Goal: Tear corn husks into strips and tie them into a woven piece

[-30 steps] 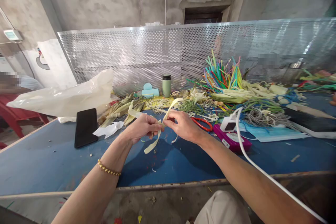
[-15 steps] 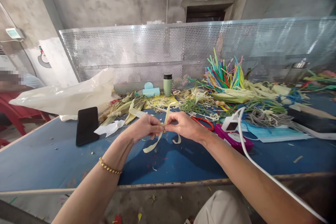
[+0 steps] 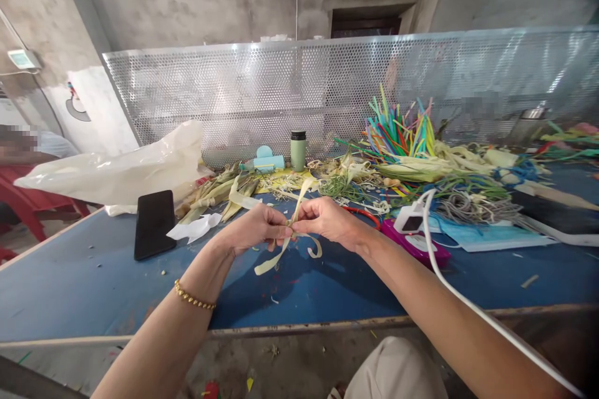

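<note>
Pale corn husk strips (image 3: 272, 264) cross at a small knot-like centre held above the blue table. My left hand (image 3: 258, 228) pinches this centre from the left, thumb against fingers. From the right, my right hand (image 3: 324, 222) is closed on the same strips, its fingertips almost touching those of the left. One strip end sticks up between the hands, another reaches out beyond the left hand, one hangs down to the front and one curls below the right hand. The fingers hide the crossing itself.
Left of my hands lie a black phone (image 3: 153, 224) and crumpled white paper (image 3: 195, 228). Dried husks (image 3: 216, 193), a green bottle (image 3: 298, 151) and colourful pipe cleaners (image 3: 401, 131) stand behind. To the right, a white cable (image 3: 461, 299) runs past a magenta box (image 3: 428, 252).
My right fingers have shifted slightly on the strips, and the curled end below them shows more fully. Both hands stay in nearly the same place.
</note>
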{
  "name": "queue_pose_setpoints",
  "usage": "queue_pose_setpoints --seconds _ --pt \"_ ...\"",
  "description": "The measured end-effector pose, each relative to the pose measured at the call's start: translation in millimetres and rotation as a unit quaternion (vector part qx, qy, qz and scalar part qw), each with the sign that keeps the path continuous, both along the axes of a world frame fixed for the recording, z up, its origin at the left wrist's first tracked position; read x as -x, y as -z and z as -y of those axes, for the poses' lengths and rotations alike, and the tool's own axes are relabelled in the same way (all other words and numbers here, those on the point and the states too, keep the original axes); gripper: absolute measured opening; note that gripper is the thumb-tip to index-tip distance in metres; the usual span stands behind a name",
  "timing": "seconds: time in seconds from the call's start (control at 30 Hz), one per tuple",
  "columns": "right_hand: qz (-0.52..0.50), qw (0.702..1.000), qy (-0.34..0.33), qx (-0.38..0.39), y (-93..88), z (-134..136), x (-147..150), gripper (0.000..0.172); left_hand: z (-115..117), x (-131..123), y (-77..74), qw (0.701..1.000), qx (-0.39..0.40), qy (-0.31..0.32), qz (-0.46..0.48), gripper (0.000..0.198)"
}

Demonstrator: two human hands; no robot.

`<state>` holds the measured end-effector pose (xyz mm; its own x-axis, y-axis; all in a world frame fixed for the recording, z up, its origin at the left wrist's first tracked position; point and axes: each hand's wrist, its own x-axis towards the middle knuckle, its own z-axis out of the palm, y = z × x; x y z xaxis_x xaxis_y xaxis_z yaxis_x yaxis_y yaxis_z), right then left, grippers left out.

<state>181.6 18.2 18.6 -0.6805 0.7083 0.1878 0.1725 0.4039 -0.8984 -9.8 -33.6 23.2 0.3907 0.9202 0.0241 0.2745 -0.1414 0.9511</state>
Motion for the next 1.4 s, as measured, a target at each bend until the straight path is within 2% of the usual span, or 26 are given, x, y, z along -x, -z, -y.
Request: queue_pose_setpoints --seconds 0.17,0.3,0.53,0.7,0.77,0.83,0.93,1.07,1.17,1.3,1.4 --pt "0.021 0.999 0.033 -0.028 -0.7 -1 -1 0.026 -3 0 2.4 1.0 0.006 -0.009 0.015 0.035" --pt "0.049 0.995 0.058 -0.064 -1.3 -1 0 0.021 -2 -3 2.1 1.0 0.006 -0.024 0.017 0.028" --pt "0.051 0.994 0.077 -0.058 -4.8 4 2 0.018 -2 -9 3.6 0.996 -0.031 -0.084 0.015 0.024" --pt "-0.007 0.998 0.046 -0.03 -7.5 -2 -7 0.016 -3 -8 0.9 0.994 -0.028 -0.088 0.059 0.029" --pt "-0.012 0.999 0.034 -0.026 -13.4 -3 -16 0.023 -3 -7 -0.8 0.992 -0.018 -0.099 0.079 0.028" --pt "-0.021 0.999 0.001 -0.025 -21.7 -1 -25 0.027 -4 -5 -2.0 0.989 -0.005 -0.108 0.096 0.025" --pt "-0.065 0.995 -0.072 -0.021 -32.6 6 -36 0.023 -4 -2 -2.8 0.988 0.017 -0.106 0.112 0.023" --pt "-0.092 0.986 -0.138 -0.026 -36.3 12 -38 0.024 -4 -1 -3.9 0.987 0.038 -0.096 0.121 0.021" --pt "-0.095 0.986 -0.131 -0.048 -34.2 14 -33 0.021 -4 -1 -3.5 0.987 0.047 -0.093 0.123 0.018" --pt "-0.148 0.977 -0.077 -0.132 -31.6 17 -23 0.012 -6 -3 -1.4 0.985 0.056 -0.1 0.128 0.016" --pt "-0.184 0.971 -0.087 -0.124 -28.5 22 -15 0.012 -6 -5 -0.8 0.985 0.05 -0.114 0.12 0.019"
